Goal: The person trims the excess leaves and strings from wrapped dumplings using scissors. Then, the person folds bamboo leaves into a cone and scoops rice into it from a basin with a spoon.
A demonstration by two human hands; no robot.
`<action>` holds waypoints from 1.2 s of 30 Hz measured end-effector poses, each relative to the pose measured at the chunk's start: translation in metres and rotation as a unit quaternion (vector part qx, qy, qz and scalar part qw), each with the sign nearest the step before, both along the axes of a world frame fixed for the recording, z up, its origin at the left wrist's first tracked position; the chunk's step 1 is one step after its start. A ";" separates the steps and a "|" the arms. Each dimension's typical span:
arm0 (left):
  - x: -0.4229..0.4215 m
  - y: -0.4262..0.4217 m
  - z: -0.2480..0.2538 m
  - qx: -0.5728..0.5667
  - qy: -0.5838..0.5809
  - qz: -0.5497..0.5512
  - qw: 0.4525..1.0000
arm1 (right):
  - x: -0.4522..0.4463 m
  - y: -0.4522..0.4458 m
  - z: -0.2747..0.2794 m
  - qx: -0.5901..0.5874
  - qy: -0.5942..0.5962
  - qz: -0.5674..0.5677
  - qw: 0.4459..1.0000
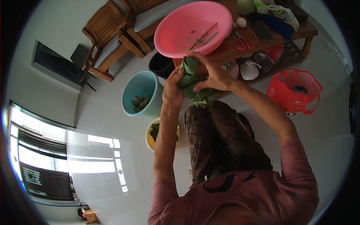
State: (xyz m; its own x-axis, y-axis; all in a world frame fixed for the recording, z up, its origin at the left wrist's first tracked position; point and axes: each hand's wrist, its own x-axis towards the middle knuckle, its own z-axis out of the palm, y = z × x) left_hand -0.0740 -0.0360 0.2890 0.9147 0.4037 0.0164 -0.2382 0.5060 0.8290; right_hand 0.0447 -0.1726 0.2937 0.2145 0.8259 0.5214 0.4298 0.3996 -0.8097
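- The left hand [173, 88], at the centre of the frame, is closed around the left edge of a bundle of green leaves [188, 80].
- The right hand [218, 76] curves over the same bundle from the right, index finger reaching to its top and thumb lower down, with a gap between them; I cannot tell how firmly it grips.
- The bundle sits just above the person's camouflage trousers [225, 137], in the middle of the frame, its lower leaves fanning out near the knees.
- A pink basin [167, 28] stands at the top centre on the wooden worktop [224, 49]; a thin brown stick [204, 35] and a grey blade-like piece lie inside, with small dark bits.
- Red-handled scissors [244, 44] lie on the worktop to the right of the basin.
- A light-blue bucket [131, 87], left of the hands, holds a heap of green pieces [141, 103] at its bottom.
- A yellow basket [150, 144] below it, partly hidden by the left forearm, contains more green leaves.
- A black bucket [160, 67] stands between the blue bucket and the worktop.
- A red bag [282, 93] stands open on the floor [101, 125] at right.
- A wooden armchair [100, 33] occupies the upper left.
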 end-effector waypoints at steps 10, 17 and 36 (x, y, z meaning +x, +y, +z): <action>0.031 0.014 -0.007 -0.134 0.084 0.078 0.984 | 0.006 0.012 -0.024 -0.026 0.038 0.001 0.999; 0.050 0.017 0.015 -0.051 0.056 -0.003 0.997 | 0.024 0.015 -0.016 -0.040 0.127 -0.051 0.990; -0.034 -0.058 -0.086 -0.021 0.021 -0.141 0.990 | 0.020 -0.016 -0.020 0.050 0.453 -0.096 0.885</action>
State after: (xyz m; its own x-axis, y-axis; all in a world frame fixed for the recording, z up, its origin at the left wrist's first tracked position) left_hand -0.1083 -0.0936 0.2026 0.9906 0.1321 -0.0349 -0.0490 0.5816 0.8120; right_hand 0.0648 -0.1881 0.2735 0.7133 0.6882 0.1325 -0.3097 0.4791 -0.8213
